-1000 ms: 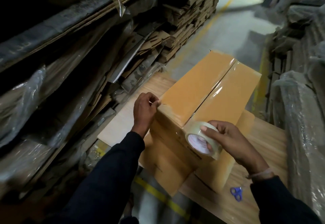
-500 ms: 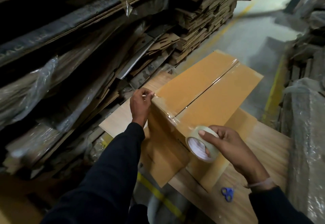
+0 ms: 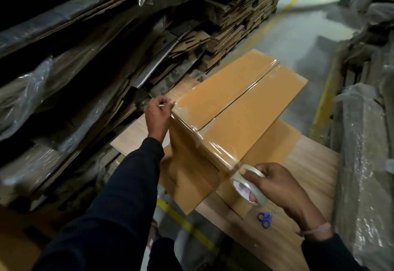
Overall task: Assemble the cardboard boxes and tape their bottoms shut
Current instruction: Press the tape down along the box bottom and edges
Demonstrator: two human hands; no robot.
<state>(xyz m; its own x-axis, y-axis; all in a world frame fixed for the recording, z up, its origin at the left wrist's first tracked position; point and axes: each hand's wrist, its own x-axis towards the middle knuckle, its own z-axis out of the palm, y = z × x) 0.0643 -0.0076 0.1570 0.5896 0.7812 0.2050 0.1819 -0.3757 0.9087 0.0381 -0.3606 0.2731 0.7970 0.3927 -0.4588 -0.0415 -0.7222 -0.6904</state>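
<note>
Item: one brown rectangular cardboard box [image 3: 241, 108], stood bottom-up on a pale wood-grain bench [image 3: 302, 189], its two long flaps closed and a strip of clear tape already laid along the centre seam. A second clear strip is seen stretched across the near edge of the box, between the two hands. Left hand [image 3: 158, 115]: fingers pinched on the free end of the tape at the near left corner of the box, judged to be anchoring that end so the strip stays taut. Right hand [image 3: 279, 185]: fingers and thumb curled round a roll of clear packing tape [image 3: 248, 185], held just off the near right corner, judged to be drawing the strip out along the edge so the flap ends are sealed down. The box lies between and beyond the hands, touching the left one. Further brown flaps hang below the box toward the person. Small blue-handled scissors [image 3: 265, 219] lie on the bench just nearer than the right hand, presumably kept within reach for cutting. Flattened cardboard stacks [image 3: 234, 15] are shelved beyond the left hand.
</note>
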